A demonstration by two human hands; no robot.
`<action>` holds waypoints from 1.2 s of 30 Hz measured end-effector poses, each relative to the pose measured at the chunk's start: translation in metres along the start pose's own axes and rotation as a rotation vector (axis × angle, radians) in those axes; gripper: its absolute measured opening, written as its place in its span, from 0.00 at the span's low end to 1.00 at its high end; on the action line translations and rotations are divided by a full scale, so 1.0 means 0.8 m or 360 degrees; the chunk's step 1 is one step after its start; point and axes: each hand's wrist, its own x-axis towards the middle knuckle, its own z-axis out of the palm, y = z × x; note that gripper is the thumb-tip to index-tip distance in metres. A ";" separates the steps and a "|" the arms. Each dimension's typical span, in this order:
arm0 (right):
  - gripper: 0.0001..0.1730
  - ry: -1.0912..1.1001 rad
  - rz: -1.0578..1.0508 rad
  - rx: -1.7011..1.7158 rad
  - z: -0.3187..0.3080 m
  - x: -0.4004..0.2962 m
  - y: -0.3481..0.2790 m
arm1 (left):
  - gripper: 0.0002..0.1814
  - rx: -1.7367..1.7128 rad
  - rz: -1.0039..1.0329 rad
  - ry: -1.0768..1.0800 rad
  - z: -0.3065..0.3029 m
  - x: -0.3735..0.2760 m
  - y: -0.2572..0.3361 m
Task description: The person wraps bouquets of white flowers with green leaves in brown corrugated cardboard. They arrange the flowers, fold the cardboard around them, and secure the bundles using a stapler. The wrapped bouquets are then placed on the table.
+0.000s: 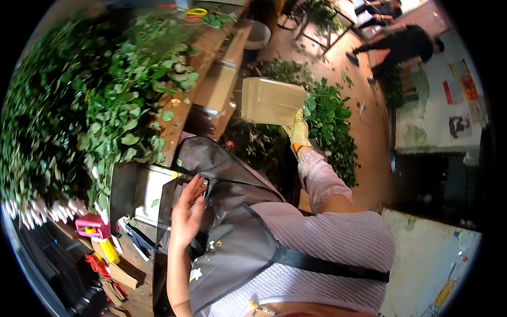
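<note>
My right hand (298, 132), in a pale yellow glove, is stretched out and holds a folded piece of tan cardboard (273, 101) by its edge. My left hand (189, 210) is bare, slightly blurred, with its thumb apart from the fingers and nothing visible in it. It is over the dark apron, beside an open-topped metal holder (123, 190) at the bench edge. Whether its fingertips touch the dark plate there, I cannot tell. Leafy green stems (119, 99) are heaped on the wooden bench (174, 115), their white-wrapped ends (51, 212) towards the lower left.
A pink tool (93, 226), a yellow bottle (107, 250) and cardboard scraps (122, 276) lie at lower left. Yellow-handled scissors (195, 15) lie at the bench's far end. More leafy bunches (330, 115) stand beyond my right hand, near a bucket (258, 35). A person (404, 47) is farther off.
</note>
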 end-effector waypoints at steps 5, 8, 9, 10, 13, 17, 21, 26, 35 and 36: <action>0.36 0.0584 -0.0074 -0.0009 -0.080 0.013 0.050 | 0.26 -0.0220 -0.0287 0.0228 -0.027 -0.041 -0.048; 0.36 0.0968 -0.0089 -0.0120 -0.167 0.017 0.047 | 0.25 -0.0235 -0.0407 0.0198 -0.029 -0.032 -0.049; 0.37 0.0985 -0.0063 -0.0053 -0.205 0.015 0.047 | 0.25 -0.0212 -0.0439 0.0168 -0.027 -0.022 -0.044; 0.39 0.0941 0.0011 -0.0371 -0.247 0.015 0.042 | 0.25 -0.0200 -0.0457 0.0161 -0.025 -0.018 -0.048; 0.41 0.1099 0.0296 -0.0972 -0.393 0.022 0.033 | 0.24 -0.0185 -0.0495 0.0100 -0.017 -0.004 -0.057; 0.43 0.1512 0.0233 -0.0204 -0.464 0.015 0.065 | 0.24 -0.0147 -0.0521 0.0066 0.001 0.010 -0.059; 0.37 0.0366 0.0454 -0.2349 -0.446 0.013 0.127 | 0.24 -0.0055 -0.0519 -0.0017 0.007 0.022 -0.065; 0.36 -0.0793 0.0309 -0.2122 -0.086 0.011 0.097 | 0.24 0.0119 -0.0424 0.0122 0.001 0.003 -0.061; 0.55 -0.0520 0.0611 -0.0415 0.265 0.094 0.123 | 0.23 -0.0194 -0.0449 0.0467 0.013 -0.004 -0.069; 0.52 -0.0394 0.0598 -0.0544 0.289 0.104 0.138 | 0.23 -0.0261 -0.0432 0.0452 0.020 -0.003 -0.070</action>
